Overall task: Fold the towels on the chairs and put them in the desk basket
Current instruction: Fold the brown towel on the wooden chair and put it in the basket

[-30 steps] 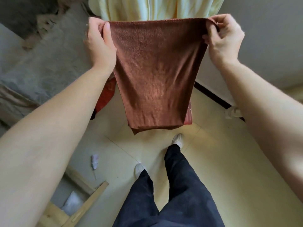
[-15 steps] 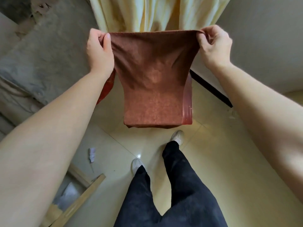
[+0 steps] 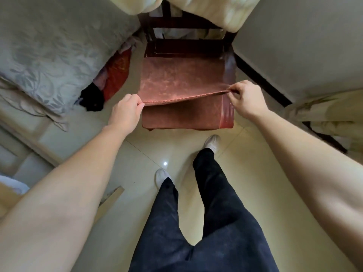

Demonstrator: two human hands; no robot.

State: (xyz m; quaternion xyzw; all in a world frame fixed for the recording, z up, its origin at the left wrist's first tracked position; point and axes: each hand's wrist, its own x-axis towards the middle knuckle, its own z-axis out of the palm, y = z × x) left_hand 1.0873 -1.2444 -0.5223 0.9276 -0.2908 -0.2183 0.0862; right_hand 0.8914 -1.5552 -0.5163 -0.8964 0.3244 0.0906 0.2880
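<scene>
A rust-brown towel [image 3: 182,79] lies spread over the seat of a dark red wooden chair [image 3: 227,114] straight ahead of me. My left hand [image 3: 125,108] pinches the towel's near left corner and my right hand [image 3: 245,99] pinches the near right corner. Between them the near hem is stretched taut and lifted a little above a lower layer of the same cloth. The chair's dark back rails [image 3: 186,24] show beyond the towel. No basket is in view.
A grey patterned bed cover [image 3: 51,55] fills the left side, with red and black cloth [image 3: 110,79] on the floor beside it. Pale yellow curtains [image 3: 225,10] hang behind the chair. A wall with dark skirting [image 3: 263,83] runs on the right. My legs stand on shiny tiles.
The towel hung upright between my raised hands before. Both hands have come down and forward, and the towel now lies flat over the chair seat.
</scene>
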